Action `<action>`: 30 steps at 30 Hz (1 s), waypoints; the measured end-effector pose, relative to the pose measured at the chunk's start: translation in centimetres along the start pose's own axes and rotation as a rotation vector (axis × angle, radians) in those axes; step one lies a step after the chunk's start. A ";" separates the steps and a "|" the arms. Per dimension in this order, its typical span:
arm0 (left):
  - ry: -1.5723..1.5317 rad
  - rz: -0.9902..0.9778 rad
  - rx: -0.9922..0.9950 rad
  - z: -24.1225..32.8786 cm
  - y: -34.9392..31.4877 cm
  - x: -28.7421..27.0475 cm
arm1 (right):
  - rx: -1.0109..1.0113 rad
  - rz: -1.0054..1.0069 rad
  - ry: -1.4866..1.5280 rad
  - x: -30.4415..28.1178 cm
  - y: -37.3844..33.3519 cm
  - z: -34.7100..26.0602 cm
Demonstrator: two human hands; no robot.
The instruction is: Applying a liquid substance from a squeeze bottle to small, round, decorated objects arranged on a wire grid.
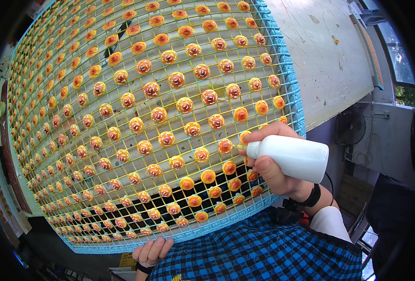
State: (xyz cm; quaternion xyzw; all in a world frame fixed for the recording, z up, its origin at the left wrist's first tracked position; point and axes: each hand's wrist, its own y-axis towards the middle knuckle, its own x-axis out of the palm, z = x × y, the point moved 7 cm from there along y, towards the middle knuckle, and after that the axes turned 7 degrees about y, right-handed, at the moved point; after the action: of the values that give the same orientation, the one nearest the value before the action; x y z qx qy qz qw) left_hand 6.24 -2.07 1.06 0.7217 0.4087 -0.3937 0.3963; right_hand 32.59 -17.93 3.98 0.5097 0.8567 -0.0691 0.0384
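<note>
My right hand [275, 173] is closed around a white squeeze bottle [294, 154] with a narrow yellowish nozzle. The nozzle tip points left and meets the edge of an orange rosette [225, 146] on a yellow wire grid [207, 164]. Many rosettes to the left and farther up carry white dashes; those near the right front corner and at the far side are plain orange. My left hand [153, 250] curls its fingers over the light blue braided border [179, 235] at the near edge of the grid. Its thumb is hidden below.
Beneath the grid lies a worn pale tabletop [324, 61] that extends to the right. A standing fan [352, 129] is beyond it, near a window [397, 51]. A blue and black checked apron [245, 248] covers my lap against the border.
</note>
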 end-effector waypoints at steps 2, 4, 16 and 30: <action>0.002 0.004 0.003 0.0 0.0 0.0 | 0.004 0.012 0.012 -0.1 -0.1 0.1; 0.003 0.005 0.005 0.0 -0.1 0.0 | 0.008 0.015 0.015 -0.1 -0.1 0.1; -0.012 -0.008 -0.013 0.0 0.0 0.0 | 0.039 -0.041 -0.020 0.0 0.0 -0.1; -0.012 0.036 -0.034 0.0 0.0 -0.1 | -0.023 -0.013 0.020 -0.1 -0.2 -0.3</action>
State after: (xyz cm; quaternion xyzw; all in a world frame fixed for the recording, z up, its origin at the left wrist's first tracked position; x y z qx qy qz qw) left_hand 6.20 -2.12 1.11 0.7198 0.3999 -0.3837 0.4181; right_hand 32.50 -18.06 4.29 0.5042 0.8612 -0.0545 0.0353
